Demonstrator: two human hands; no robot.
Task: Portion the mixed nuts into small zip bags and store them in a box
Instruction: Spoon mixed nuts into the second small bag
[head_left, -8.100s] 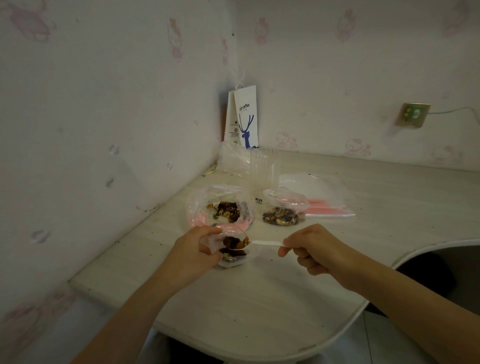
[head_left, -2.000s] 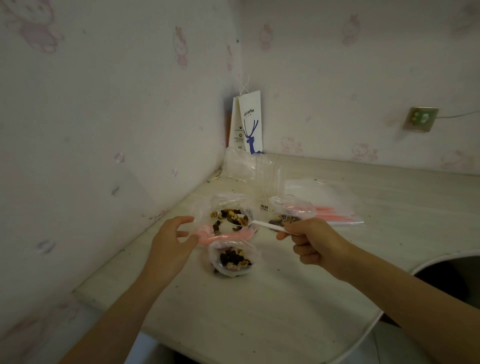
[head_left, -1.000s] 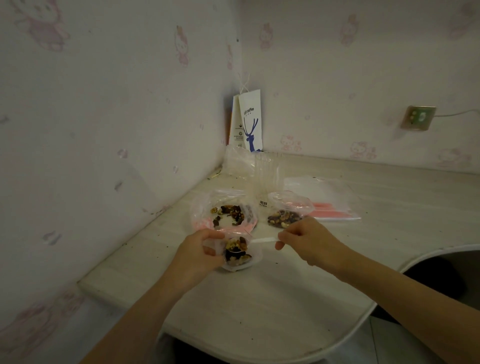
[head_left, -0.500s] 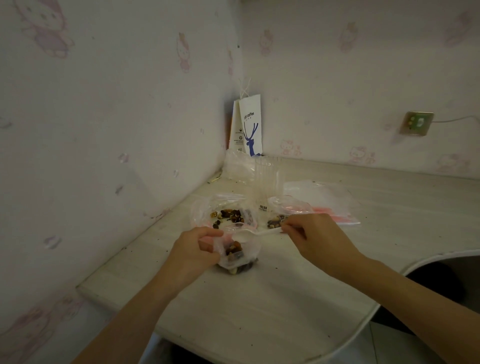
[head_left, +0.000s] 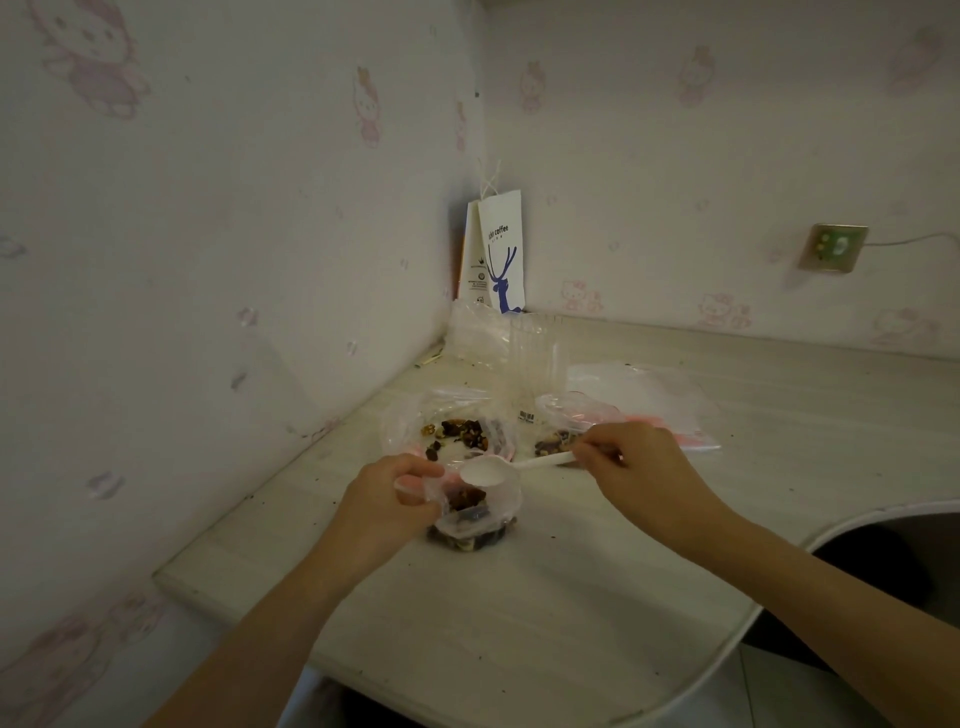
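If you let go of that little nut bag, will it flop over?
Probably the top flops: the little bag is thin, crinkly plastic, and the left hand holds its mouth open. The nuts piled at the bottom likely keep it from tipping.

Left hand (head_left: 387, 499): shown at centre of the frame, back turned upward, thumb and forefinger pinched on the rim of a small clear plastic zip bag (head_left: 483, 514). Left forearm: bare, stretched diagonally from the lower left edge. Right hand (head_left: 634, 465): shown right of centre, fingers curled, the handle of a white plastic spoon (head_left: 485, 474) pinched at the fingertips. Right forearm: bare, stretched from the lower right edge.
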